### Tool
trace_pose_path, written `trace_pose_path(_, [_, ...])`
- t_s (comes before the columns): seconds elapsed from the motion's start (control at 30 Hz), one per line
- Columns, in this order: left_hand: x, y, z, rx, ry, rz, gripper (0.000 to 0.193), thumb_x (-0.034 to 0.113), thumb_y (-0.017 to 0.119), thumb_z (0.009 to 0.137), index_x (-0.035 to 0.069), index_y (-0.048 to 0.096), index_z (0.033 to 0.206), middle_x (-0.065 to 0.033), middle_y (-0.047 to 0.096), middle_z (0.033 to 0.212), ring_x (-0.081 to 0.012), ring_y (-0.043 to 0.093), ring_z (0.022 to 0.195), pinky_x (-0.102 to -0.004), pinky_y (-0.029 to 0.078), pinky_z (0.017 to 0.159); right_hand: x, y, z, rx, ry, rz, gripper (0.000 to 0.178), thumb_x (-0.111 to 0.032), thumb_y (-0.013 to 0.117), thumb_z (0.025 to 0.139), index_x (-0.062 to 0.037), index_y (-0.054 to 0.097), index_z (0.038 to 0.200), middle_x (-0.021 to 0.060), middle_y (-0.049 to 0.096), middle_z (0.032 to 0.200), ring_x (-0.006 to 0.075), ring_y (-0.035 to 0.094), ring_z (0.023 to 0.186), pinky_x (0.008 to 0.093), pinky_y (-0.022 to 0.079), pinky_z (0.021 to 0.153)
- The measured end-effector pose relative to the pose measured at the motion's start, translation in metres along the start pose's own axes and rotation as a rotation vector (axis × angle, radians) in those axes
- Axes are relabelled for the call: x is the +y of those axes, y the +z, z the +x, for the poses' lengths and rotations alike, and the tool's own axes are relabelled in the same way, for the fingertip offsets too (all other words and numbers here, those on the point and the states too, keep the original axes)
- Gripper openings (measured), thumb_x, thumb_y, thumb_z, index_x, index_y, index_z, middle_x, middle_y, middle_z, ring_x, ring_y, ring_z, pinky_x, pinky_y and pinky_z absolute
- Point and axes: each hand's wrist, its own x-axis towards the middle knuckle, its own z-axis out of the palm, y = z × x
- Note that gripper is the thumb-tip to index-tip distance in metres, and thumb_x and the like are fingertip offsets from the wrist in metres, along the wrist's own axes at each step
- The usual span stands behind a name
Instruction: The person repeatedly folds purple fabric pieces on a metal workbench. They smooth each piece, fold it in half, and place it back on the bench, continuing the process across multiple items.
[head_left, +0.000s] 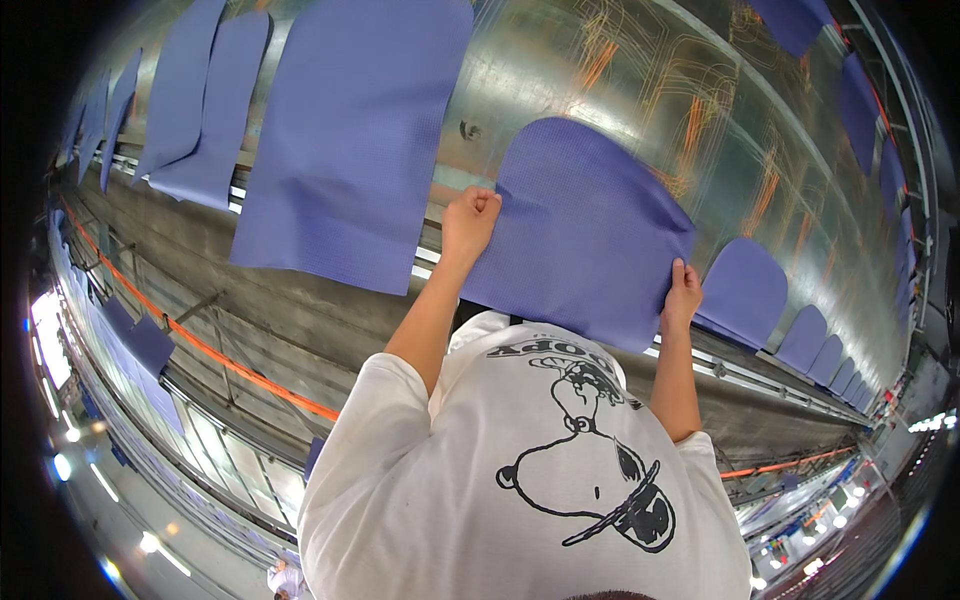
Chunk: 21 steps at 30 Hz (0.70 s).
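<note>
1. The broad metallic surface, glossy and grey-green, runs across the upper view, marked with fine yellow and orange lines (the fisheye lens bends it into an arc).
2. The white short-sleeved T-shirt of the person fills the lower middle, printed in black with a cartoon dog in a cap.
3. The large blue-violet flexible sheet lies left of the hands, its lower edge hanging past the near side of the surface.
4. The rounded blue-violet textured sheet is between the two hands, directly in front of the person. Its curved end lies over the surface; its straighter end reaches down close to the T-shirt.
5. The row of smaller-looking blue-violet round-topped sheets stretches away to the right, along the same near edge.
6. The left hand has its fingers curled in, its grip closed on the left edge of the rounded sheet.
7. The right hand pinches that sheet's right edge, thumb on top, the grip closed (the fingers underneath are partly hidden).
8. A small dark mark shows on the surface, between the two nearest sheets.
</note>
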Motion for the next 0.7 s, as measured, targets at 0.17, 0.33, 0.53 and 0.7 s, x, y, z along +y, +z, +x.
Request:
trace_pose_path(0.17, [0.012, -0.004, -0.003, 0.070, -0.043, 0.064, 0.021, 0.025, 0.072, 0.093, 0.004, 0.074, 0.095, -0.0087, 0.073, 0.074, -0.0235, 0.070, 0.067, -0.0380, 0.054, 0.066, 0.019, -0.002, 0.002, -0.056, 0.063, -0.005, 0.028, -0.030, 0.071, 0.101, -0.0014, 0.072, 0.102, -0.0015, 0.065, 0.087, 0.0080, 0.052, 0.082, 0.0259, 0.044, 0.076])
trace_pose_path(0.33, [0.004, -0.005, 0.004, 0.066, 0.018, 0.166, 0.024, 0.027, 0.072, 0.092, 0.003, 0.074, 0.093, -0.0098, 0.074, 0.075, -0.0257, 0.072, 0.069, -0.0398, 0.055, 0.066, 0.015, 0.000, 0.002, -0.067, 0.088, -0.058, 0.026, -0.026, 0.068, 0.103, -0.0005, 0.072, 0.107, -0.0001, 0.068, 0.093, 0.0077, 0.057, 0.085, 0.0257, 0.047, 0.078])
trace_pose_path(0.53, [-0.001, -0.004, 0.004, 0.050, 0.017, 0.181, 0.026, 0.030, 0.073, 0.092, 0.004, 0.073, 0.093, -0.0094, 0.074, 0.077, -0.0271, 0.072, 0.069, -0.0408, 0.055, 0.066, 0.003, -0.003, -0.002, -0.182, 0.126, 0.046, 0.019, -0.021, 0.069, 0.102, -0.0027, 0.071, 0.103, -0.0005, 0.069, 0.094, 0.0073, 0.059, 0.084, 0.0248, 0.046, 0.079])
trace_pose_path(0.7, [0.013, -0.008, 0.006, 0.043, 0.023, 0.200, 0.026, 0.031, 0.074, 0.092, 0.005, 0.074, 0.091, -0.0089, 0.074, 0.078, -0.0274, 0.071, 0.070, -0.0407, 0.054, 0.066, 0.002, -0.006, -0.005, -0.178, 0.109, 0.068, 0.015, -0.018, 0.070, 0.101, -0.0028, 0.070, 0.104, -0.0005, 0.070, 0.094, 0.0069, 0.059, 0.085, 0.0238, 0.046, 0.080])
